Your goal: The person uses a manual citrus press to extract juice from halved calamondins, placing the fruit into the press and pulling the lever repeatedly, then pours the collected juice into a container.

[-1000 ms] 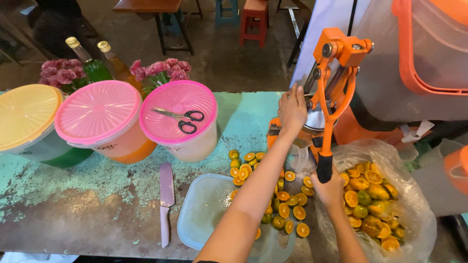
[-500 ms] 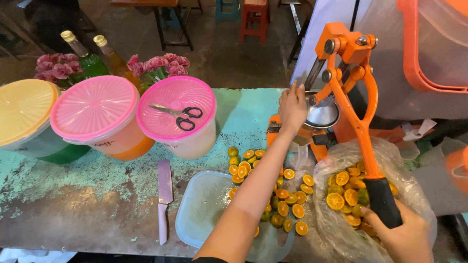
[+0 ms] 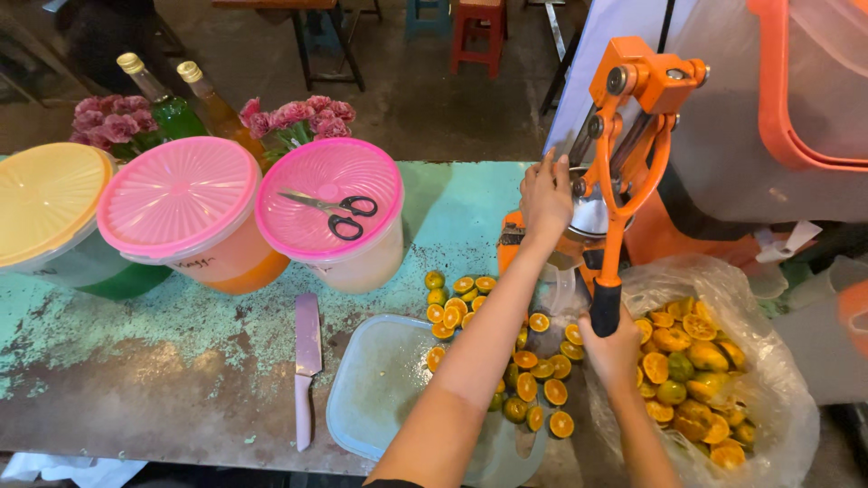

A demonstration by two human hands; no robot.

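Right hand clamped on orange press's black lever handle; left hand, fingers loosely curled, at press bowl above halved citrus.

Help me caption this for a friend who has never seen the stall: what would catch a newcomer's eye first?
The tall orange lever press at the right stands out first: the right hand grips its black handle while the left hand reaches in at its cup. Below it, halved small oranges lie scattered on the worn turquoise table, with more in a clear plastic bag. At the left sit two pink-lidded tubs, one with black scissors on top.
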